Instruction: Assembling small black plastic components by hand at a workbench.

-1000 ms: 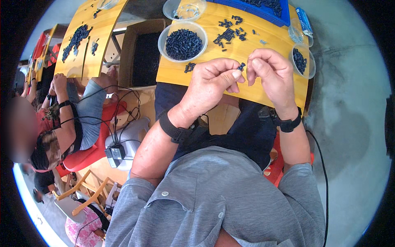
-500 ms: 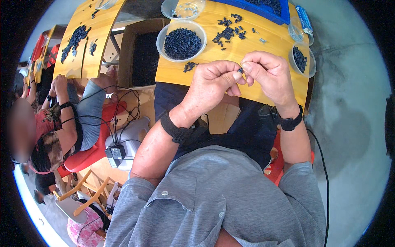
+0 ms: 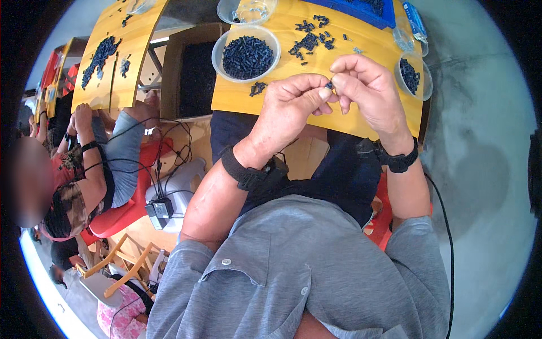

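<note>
Between both hands, above the near part of the yellow table (image 3: 226,97), is a small black part (image 3: 329,85), mostly covered by fingers. My left hand (image 3: 292,103) pinches it between thumb and forefinger. Thumb and forefinger of my right hand (image 3: 367,93) are closed at the other side of it. Whether the right fingers grip a second tiny piece cannot be seen. Left of the hands stands a clear round bowl (image 3: 275,63) full of short black cylindrical parts (image 3: 247,56). A few similar pieces (image 3: 258,88) lie just below that bowl, near my left hand.
Beyond my hands lies a loose pile of black parts (image 3: 307,41). A blue bin (image 3: 361,17) stands at the far edge, and a small clear tub (image 3: 410,76) at the right. Another clear bowl (image 3: 247,21) is at the back left. A person (image 3: 84,181) sits left, by another table.
Both hands stay joined at the small black part. My right hand's fingers have shifted slightly upward and spread a little. The view has moved slightly.
</note>
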The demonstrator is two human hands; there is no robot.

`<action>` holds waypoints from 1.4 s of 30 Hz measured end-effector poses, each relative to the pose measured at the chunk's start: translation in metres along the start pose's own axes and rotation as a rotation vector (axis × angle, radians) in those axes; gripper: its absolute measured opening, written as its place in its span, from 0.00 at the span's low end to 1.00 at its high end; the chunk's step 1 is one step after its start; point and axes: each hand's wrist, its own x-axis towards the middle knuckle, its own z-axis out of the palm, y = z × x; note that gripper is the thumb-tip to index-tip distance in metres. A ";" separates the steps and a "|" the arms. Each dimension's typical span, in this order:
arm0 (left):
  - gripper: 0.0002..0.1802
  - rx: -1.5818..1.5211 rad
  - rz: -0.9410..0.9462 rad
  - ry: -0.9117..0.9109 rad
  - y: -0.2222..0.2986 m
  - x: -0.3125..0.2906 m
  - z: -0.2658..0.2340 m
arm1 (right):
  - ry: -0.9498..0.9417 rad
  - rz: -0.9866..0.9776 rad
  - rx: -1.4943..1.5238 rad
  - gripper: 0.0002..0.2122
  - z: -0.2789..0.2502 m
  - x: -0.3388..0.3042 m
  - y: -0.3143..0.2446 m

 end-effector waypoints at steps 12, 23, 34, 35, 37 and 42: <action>0.06 0.051 0.184 0.004 -0.008 0.001 -0.001 | -0.217 0.441 0.531 0.26 0.002 -0.007 0.016; 0.05 0.064 0.133 -0.129 0.001 0.000 -0.001 | -0.301 0.618 0.635 0.26 0.003 -0.010 0.020; 0.06 -0.041 -0.069 -0.133 0.006 0.001 -0.002 | -0.300 0.717 0.712 0.23 0.011 -0.012 0.024; 0.06 -0.049 -0.068 -0.147 0.003 0.003 -0.005 | -0.283 0.709 0.750 0.22 0.013 -0.012 0.025; 0.07 -0.059 -0.072 -0.162 -0.001 0.004 -0.007 | -0.261 0.702 0.790 0.21 0.017 -0.013 0.026; 0.07 -0.161 -0.274 -0.093 0.006 0.003 -0.005 | -0.168 0.687 0.926 0.18 0.028 -0.016 0.037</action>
